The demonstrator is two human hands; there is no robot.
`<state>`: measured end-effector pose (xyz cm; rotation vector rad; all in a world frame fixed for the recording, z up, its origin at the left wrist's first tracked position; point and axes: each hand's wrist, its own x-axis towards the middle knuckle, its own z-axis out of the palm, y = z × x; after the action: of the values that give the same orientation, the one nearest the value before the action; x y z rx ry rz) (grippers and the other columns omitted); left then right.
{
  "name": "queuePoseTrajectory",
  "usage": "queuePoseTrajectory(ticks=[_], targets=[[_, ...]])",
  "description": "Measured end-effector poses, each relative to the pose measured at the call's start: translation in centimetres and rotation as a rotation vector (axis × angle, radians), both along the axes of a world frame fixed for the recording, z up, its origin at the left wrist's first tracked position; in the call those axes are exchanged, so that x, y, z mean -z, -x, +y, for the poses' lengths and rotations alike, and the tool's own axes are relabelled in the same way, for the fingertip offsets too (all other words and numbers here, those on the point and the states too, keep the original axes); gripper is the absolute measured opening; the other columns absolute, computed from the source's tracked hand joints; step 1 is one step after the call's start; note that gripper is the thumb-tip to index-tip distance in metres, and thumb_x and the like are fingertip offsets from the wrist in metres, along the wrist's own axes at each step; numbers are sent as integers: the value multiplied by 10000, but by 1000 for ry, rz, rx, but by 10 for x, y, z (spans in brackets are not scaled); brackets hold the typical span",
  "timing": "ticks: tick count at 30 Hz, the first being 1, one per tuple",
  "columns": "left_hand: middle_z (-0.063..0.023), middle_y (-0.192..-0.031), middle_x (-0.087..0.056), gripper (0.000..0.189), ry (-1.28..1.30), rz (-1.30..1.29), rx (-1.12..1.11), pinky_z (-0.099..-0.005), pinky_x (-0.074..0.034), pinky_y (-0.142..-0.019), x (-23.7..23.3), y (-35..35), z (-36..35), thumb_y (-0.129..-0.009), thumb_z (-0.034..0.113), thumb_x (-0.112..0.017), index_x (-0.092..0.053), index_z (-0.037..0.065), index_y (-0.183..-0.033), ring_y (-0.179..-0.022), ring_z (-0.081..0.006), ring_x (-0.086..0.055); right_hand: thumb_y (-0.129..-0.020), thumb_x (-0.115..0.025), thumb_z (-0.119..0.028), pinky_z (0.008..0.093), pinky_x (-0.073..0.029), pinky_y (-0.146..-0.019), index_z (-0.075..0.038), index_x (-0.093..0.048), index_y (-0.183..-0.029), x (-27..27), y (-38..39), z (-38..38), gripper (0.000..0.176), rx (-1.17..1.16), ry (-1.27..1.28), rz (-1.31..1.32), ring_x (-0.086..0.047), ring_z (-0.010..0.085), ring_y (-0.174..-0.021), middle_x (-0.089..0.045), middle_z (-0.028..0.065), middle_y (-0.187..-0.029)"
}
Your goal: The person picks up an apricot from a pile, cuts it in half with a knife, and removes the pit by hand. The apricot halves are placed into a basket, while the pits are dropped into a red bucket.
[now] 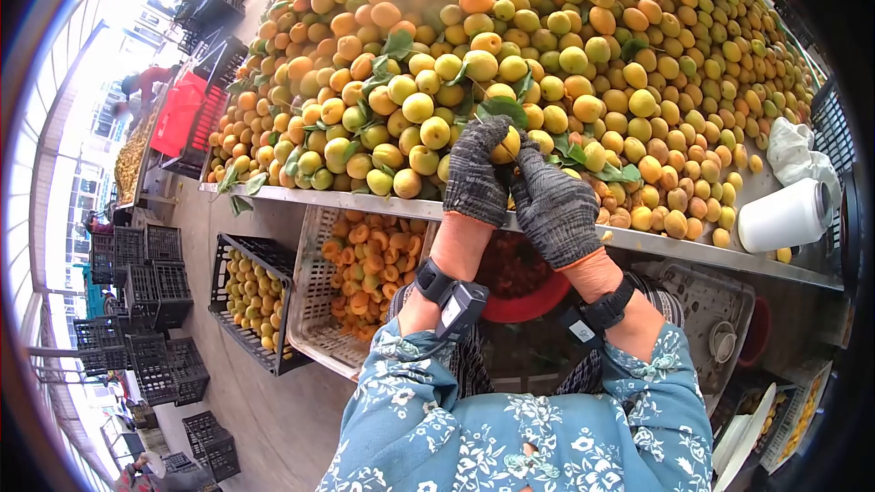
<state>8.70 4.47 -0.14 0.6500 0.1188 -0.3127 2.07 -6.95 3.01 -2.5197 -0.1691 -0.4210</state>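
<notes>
A broad heap of yellow-orange apricots (pixel 419 107) with green leaves covers the metal-edged table in front of me. My left hand (pixel 478 171), in a dark grey knitted glove, grips a single apricot (pixel 506 145) at the table's front edge. Against that fruit's right side, my gloved right hand (pixel 558 208) has its fingers closed; whatever they pinch is hidden. A green leaf (pixel 504 110) lies just beyond my fingertips. Below my wrists, a red tub (pixel 524 306) holds dark reddish contents that I cannot make out.
A white crate (pixel 308 310) of apricot halves and a black crate (pixel 219 287) of whole apricots stand below left. At the table's right end are a white container (pixel 782 217) and a white bag (pixel 793 148). Black crates (pixel 155 296) and another person (pixel 146 82) are farther left.
</notes>
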Motion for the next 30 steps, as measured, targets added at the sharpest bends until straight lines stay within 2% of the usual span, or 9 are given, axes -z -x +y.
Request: queuePoseTrajectory(ticks=[5,6,13,15,16,17,20,24,30], targets=[[-70,-966,-607,177,-650,-231,-266,-301,-468,-852,-23,12,-16,-850,124,-589,-621,28,-995,-922,-176,-576,-841,-570,-208,457,-482,-679,-74,-582,-1052,1,4,2,250,28,-45,-9,-626,362,-789,-649,171,-846],[-17,-831,-588,150,-479,-177,-344,-258,-456,-691,-27,14,-25,-796,117,-658,-591,36,-904,-730,-118,-533,-841,-570,-208,457,-482,-679,-74,-582,-1052,-1,4,1,250,30,-44,-9,-626,362,-789,-649,171,-846],[-20,-916,-598,175,-163,-78,-67,-268,-490,-761,-15,7,-5,-847,191,-628,-605,74,-974,-849,-126,-575,-912,-556,-267,412,-490,-706,-60,-586,-1148,-2,-6,-5,315,12,-339,147,-630,334,-784,-648,212,-896],[-16,-918,-605,179,-113,60,-48,-276,-494,-789,-15,7,-4,-865,209,-598,-608,82,-991,-871,-141,-588,-921,-566,-199,320,-487,-703,-17,-600,-1104,7,-14,-10,260,-82,-1219,452,-610,212,-750,-657,116,-864],[-20,-915,-604,187,-51,73,-26,-286,-496,-795,-12,6,-5,-861,210,-603,-608,82,-997,-874,-148,-588,-926,-567,-133,234,-455,-678,1,-612,-1026,13,-18,-21,173,-284,-484,-25,-524,85,-753,-607,7,-833],[-23,-912,-604,196,11,86,-3,-296,-498,-801,-9,3,-5,-856,211,-608,-609,82,-1003,-877,-154,-588,-926,-567,-133,234,-455,-678,1,-612,-1026,19,-17,-22,173,-283,-484,-28,-524,85,-753,-607,7,-833],[-77,-984,-614,257,100,73,69,-357,-510,-844,-16,0,-5,-843,204,-611,-592,79,-1067,-939,-227,-603,-919,-586,-126,183,-408,-587,-33,-610,-935,-5,-6,-22,98,-270,-1135,437,-469,27,-693,-546,-38,-776],[-143,-1096,-602,389,108,35,99,-489,-520,-859,-26,3,2,-831,215,-617,-541,43,-1171,-988,-309,-606,-868,-663,-160,179,-406,-553,-29,-609,-941,-15,-14,-49,159,-144,-1457,440,-488,28,-662,-562,-37,-770],[-135,-1109,-587,426,73,-47,268,-483,-538,-853,-23,11,-10,-848,160,-582,-506,7,-1238,-1030,-283,-598,-770,-755,-215,277,-502,-665,-2,-631,-1036,-17,-23,-52,363,-68,-675,64,-604,142,-722,-659,49,-791]])
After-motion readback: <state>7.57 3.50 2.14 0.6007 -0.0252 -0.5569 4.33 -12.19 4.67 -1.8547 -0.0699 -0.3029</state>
